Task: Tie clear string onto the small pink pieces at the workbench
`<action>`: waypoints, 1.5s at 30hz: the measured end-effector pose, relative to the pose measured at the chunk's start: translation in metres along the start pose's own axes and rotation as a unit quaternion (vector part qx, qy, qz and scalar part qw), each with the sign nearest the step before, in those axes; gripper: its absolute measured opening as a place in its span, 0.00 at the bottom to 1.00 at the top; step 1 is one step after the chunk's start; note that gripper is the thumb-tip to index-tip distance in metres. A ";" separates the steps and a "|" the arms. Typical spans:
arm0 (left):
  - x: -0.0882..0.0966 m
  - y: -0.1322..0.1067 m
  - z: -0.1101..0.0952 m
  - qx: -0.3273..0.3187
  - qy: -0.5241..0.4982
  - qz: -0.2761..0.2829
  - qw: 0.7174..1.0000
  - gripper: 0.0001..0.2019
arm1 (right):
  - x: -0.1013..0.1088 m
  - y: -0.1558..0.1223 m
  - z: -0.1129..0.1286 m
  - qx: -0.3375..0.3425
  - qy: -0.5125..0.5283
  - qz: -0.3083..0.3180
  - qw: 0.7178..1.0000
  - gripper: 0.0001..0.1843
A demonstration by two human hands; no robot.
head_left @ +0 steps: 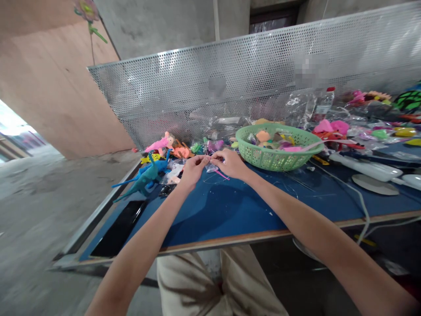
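My left hand (194, 169) and my right hand (230, 163) meet over the blue table, fingertips pinched close together. What they hold between them is too small and too covered to make out. A thin pink strip (222, 174) shows just below my right fingers, and I cannot tell whether it is attached to what they hold. Left of my left hand stand a blue toy dinosaur (160, 166) and a teal toy dinosaur (144, 179). A green plastic basket (267, 160) full of small coloured pieces sits close to the right of my right hand.
A perforated metal panel (184, 83) rises behind the table. Bagged toys and a red-capped bottle (324, 106) line the back. At right lie a white long-handled tool (365, 167), a grey oval piece (375, 184) and a cable (357, 193). A glossy black slab (118, 230) lies front left.
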State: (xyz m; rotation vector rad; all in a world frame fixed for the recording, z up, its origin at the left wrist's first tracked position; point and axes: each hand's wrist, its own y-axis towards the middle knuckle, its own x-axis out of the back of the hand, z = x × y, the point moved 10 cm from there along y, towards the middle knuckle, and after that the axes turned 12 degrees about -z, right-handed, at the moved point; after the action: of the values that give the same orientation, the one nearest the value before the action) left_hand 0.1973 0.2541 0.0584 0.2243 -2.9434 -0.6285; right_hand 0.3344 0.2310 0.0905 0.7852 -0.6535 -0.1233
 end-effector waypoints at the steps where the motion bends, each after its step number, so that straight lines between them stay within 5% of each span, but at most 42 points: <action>1: 0.001 0.000 -0.005 -0.020 0.006 -0.003 1.000 0.19 | 0.000 0.000 0.000 -0.001 -0.007 0.001 1.000 0.08; 19: 0.009 -0.017 -0.055 -0.170 0.115 -0.042 0.978 0.11 | -0.005 0.000 -0.011 -0.016 -0.040 -0.031 0.999 0.07; 27: 0.007 -0.004 -0.027 -0.103 0.075 0.021 0.992 0.17 | 0.007 0.002 -0.016 -0.021 0.016 -0.052 0.998 0.09; 34: 0.001 -0.007 -0.020 -0.086 0.069 0.045 0.993 0.17 | 0.001 0.004 -0.016 -0.030 0.148 -0.011 0.988 0.11; 45: 0.011 -0.002 -0.028 -0.114 0.100 -0.008 0.988 0.16 | -0.007 0.002 -0.019 -0.044 0.187 0.007 0.981 0.09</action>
State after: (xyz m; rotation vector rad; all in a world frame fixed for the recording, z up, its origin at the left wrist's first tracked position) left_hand 0.1915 0.2394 0.0836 0.2707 -2.6551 -0.8810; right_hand 0.3400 0.2461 0.0786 0.6933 -0.2941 0.0106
